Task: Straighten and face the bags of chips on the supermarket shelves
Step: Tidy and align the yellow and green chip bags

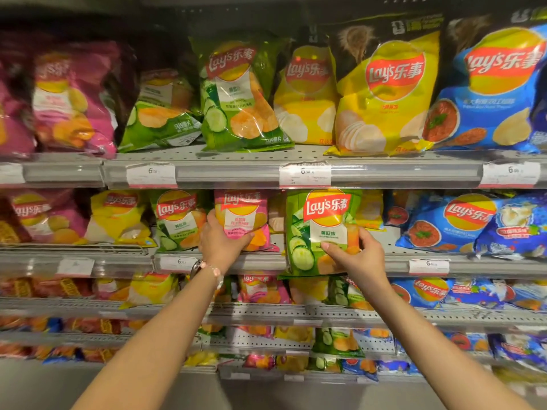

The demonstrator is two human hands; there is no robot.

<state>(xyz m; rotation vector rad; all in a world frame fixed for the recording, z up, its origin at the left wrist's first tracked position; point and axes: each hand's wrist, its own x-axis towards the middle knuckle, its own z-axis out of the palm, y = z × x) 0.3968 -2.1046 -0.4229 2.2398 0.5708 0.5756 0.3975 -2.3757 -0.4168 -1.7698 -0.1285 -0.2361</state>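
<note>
Both my hands work on the second shelf (251, 261). My left hand (220, 241) grips the lower left of a pink chip bag (241, 214) that stands upright, label facing out. My right hand (353, 255) pinches the lower part of a green cucumber chip bag (319, 223). That bag faces out, and its bottom hangs over the shelf's front edge, in front of the price rail.
The top shelf (236, 156) holds larger bags: magenta, green, yellow and blue, some leaning. A second green bag (177, 220) stands left of the pink one, and blue bags (444, 223) lie tilted at the right. Lower shelves carry several smaller mixed bags.
</note>
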